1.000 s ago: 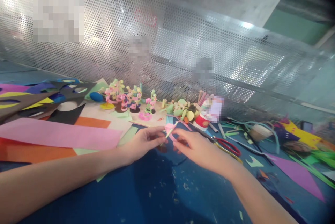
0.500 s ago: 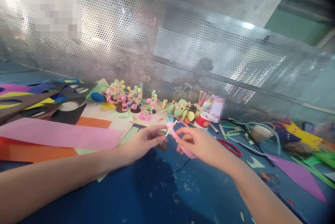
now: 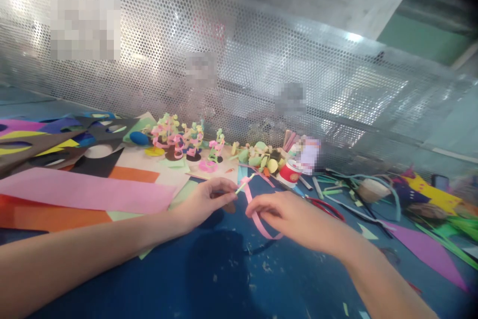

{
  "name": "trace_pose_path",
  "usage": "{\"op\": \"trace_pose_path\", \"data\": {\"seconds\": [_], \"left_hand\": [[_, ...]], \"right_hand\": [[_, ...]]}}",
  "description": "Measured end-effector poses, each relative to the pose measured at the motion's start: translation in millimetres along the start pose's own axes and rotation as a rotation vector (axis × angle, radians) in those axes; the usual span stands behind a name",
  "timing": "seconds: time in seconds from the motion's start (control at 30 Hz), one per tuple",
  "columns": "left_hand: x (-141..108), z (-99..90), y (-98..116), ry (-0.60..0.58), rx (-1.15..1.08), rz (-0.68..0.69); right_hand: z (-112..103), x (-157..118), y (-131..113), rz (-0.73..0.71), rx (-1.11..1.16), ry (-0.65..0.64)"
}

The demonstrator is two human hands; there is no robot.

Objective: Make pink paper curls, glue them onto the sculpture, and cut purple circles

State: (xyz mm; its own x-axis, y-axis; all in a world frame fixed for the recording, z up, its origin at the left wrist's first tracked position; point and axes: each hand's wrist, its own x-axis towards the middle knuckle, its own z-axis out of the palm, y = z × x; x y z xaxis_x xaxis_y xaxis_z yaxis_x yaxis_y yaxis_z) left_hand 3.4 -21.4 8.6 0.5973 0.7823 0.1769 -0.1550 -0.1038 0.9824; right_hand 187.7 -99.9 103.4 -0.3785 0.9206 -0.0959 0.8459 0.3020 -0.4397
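Observation:
My left hand (image 3: 209, 202) pinches a thin pale-green stick (image 3: 242, 187), which slants up to the right. Around its upper part is wound one end of a narrow pink strip (image 3: 248, 193), which looks like felt or foam. That strip runs down to my right hand (image 3: 282, 217), whose fingers are closed on it. Its loose tail curls below the right fingers, over the blue table. Beyond my hands stand several small pink, green and yellow flower-like pieces (image 3: 192, 140) on dark round bases.
A pink sheet (image 3: 89, 192) lies over orange sheets on the left. A red cup (image 3: 290, 172) stands behind my right hand, with red-handled scissors (image 3: 326, 208) nearby. Strips and a purple scrap (image 3: 425, 249) lie at right. A perforated metal screen (image 3: 239, 80) rises behind the table.
My right hand has slid down along the pink strip, away from the stick, and the strip is more stretched out. My left hand stays almost in place with the stick.

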Motion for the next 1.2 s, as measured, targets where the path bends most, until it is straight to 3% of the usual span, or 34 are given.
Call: {"op": "trace_pose_path", "data": {"seconds": [0.13,0.23,0.33,0.43,0.53,0.67,0.77,0.83,1.03,1.2], "left_hand": [[1,0.2,-4,-0.026,0.107,0.001],[-1,0.1,-5,0.021,0.300,0.043],[-4,0.6,0,0.030,0.508,0.138],[-8,2.6,7,-0.040,0.617,0.306],[-10,5.6,12,-0.159,0.648,0.438],[-13,8.4,14,-0.234,0.627,0.491],[-15,8.4,14,-0.219,0.611,0.474],[-16,7.8,13,-0.195,0.598,0.396],[-12,7.1,6,-0.161,0.234,0.095],[-7,6.5,4,-0.139,-0.042,0.001]], "right_hand": [[11,7,-18,0.051,-0.356,0.083],[25,11,-26,-0.117,-0.601,0.150],[37,12,-30,-0.303,-0.744,0.309],[40,10,-33,-0.343,-0.757,0.388],[32,5,-36,-0.227,-0.527,0.343],[16,3,-27,0.016,0.045,0.192],[9,8,-12,0.080,0.562,-0.017],[8,14,-1,0.095,0.801,-0.071],[18,29,20,0.216,1.148,0.114],[27,35,25,0.308,1.145,0.292]]}}
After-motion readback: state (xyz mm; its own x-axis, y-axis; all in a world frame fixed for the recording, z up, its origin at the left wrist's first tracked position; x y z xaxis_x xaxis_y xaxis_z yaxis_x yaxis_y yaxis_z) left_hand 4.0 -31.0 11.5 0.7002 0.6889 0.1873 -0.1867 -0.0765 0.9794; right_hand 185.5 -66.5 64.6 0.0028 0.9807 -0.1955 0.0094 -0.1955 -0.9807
